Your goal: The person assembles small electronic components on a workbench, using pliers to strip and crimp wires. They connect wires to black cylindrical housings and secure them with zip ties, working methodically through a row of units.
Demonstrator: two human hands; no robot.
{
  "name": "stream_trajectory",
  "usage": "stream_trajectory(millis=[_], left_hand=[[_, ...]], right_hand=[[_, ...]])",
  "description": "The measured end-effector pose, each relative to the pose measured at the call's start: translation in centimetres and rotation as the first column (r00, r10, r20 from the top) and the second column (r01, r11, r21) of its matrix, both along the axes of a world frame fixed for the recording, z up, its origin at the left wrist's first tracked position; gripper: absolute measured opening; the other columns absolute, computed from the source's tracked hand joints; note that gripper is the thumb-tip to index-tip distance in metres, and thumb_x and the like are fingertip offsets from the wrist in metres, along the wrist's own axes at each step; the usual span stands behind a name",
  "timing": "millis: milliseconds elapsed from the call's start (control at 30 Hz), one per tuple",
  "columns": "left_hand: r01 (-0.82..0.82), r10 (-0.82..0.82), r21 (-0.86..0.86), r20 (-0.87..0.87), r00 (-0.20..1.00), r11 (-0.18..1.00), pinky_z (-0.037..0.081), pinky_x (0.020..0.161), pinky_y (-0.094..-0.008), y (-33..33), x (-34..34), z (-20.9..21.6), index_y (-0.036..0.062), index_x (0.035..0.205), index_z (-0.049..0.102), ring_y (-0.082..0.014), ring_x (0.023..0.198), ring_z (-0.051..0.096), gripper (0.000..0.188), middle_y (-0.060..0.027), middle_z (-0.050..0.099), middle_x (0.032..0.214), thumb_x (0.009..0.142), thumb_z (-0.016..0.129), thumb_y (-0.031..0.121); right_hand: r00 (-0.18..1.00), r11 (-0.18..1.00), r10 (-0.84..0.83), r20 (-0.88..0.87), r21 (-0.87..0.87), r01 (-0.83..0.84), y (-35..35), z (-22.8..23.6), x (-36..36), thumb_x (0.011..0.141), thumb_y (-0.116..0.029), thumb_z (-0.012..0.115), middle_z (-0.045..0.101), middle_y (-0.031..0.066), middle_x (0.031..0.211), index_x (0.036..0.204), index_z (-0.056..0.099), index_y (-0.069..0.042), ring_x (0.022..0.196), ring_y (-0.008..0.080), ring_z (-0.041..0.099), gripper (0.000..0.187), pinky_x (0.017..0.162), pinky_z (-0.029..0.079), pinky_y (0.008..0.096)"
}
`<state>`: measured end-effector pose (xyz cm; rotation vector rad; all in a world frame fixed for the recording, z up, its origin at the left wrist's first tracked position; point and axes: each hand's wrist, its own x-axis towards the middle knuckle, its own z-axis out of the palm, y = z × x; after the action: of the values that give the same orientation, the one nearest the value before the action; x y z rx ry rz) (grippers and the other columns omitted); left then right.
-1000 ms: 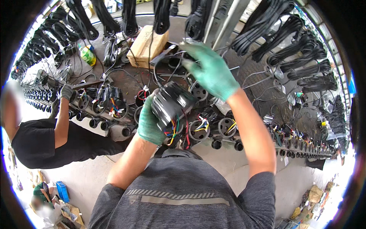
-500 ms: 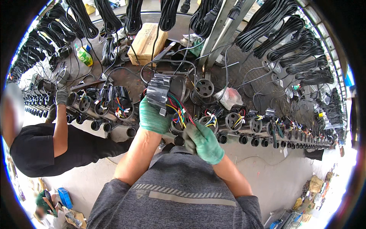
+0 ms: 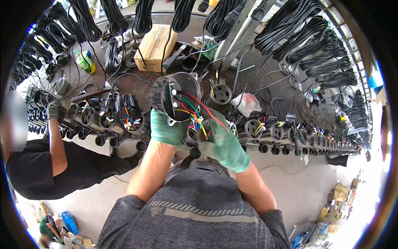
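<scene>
In front of me my left hand (image 3: 168, 128), in a green knit glove, is closed around a black cylindrical housing (image 3: 191, 85) with its open end turned toward me. A dark part with white connectors (image 3: 169, 97) sits at the housing's left side. Red, green, yellow and blue wires (image 3: 197, 112) come out of it and spread to the right and down. Close to the wire ends is my right hand (image 3: 228, 147), also gloved in green with dark fingertips. Motion smears its fingers, so whether it grips a wire cannot be made out.
A long row of similar black housings (image 3: 253, 128) with wires lines the bench edge. Coiled black cables (image 3: 286, 27) hang above. A cardboard box (image 3: 155, 47), a clear plastic bag (image 3: 248, 103) and a metal post (image 3: 232, 41) stand beyond. A co-worker (image 3: 37, 166) works at left.
My left hand has turned the housing, so its open rim and inside now show. The right hand has moved slightly right and down from the wires, which have fanned out.
</scene>
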<state>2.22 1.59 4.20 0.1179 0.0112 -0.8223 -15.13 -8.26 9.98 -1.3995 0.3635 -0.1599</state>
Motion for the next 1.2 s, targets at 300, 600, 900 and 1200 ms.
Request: stream_trajectory(millis=[300,600,900,1200], left_hand=[[-0.656,-0.136,0.447,0.873,0.469,0.608,0.057,0.099,-0.0424,-2.9,-1.8,-2.2,0.0097,0.125,0.069,-0.0263,0.114,0.070,0.028,-0.0091,0.074,0.123,0.106,0.054,0.024],[-0.205,0.200,-0.018,0.319,0.926,0.979,0.055,0.111,-0.0489,-1.6,-2.3,2.2,0.0096,0.142,0.060,-0.0309,0.129,0.066,0.042,-0.0132,0.068,0.140,0.114,0.040,0.032],[-0.561,0.012,0.434,0.784,0.620,0.705,0.058,0.105,-0.0529,-4.6,-5.4,1.9,0.0059,0.139,0.064,-0.0339,0.121,0.069,0.041,-0.0179,0.070,0.137,0.115,0.043,0.032],[-0.238,0.149,0.360,0.257,0.955,0.902,0.061,0.102,-0.0475,-5.4,-8.9,4.7,0.0112,0.137,0.068,-0.0298,0.118,0.073,0.029,-0.0118,0.074,0.132,0.114,0.054,0.022]], right_hand=[[0.976,0.968,0.195,0.101,-0.183,-0.174,-3.2,-1.4,-2.3,0.108,-0.036,0.059,0.054,0.0018,0.067,0.088,0.064,-0.004,0.054,0.0139,0.047,0.038,0.053,0.037,0.0312],[0.965,0.908,0.253,-0.073,0.362,-0.210,-12.9,1.0,-9.9,0.112,-0.019,0.054,0.069,0.0076,0.088,0.111,0.060,-0.001,0.066,0.0137,0.062,0.019,0.055,0.048,0.0259],[0.957,0.985,0.130,0.259,-0.141,-0.095,-9.7,0.3,-4.2,0.106,-0.037,0.071,0.063,-0.0036,0.094,0.131,0.066,-0.006,0.076,0.0048,0.054,0.040,0.065,0.043,0.0196],[0.964,0.998,-0.047,0.261,-0.025,0.055,-11.6,-1.8,-5.2,0.106,-0.016,0.064,0.066,-0.0027,0.087,0.123,0.072,-0.003,0.077,0.0056,0.056,0.023,0.069,0.048,0.0255]])
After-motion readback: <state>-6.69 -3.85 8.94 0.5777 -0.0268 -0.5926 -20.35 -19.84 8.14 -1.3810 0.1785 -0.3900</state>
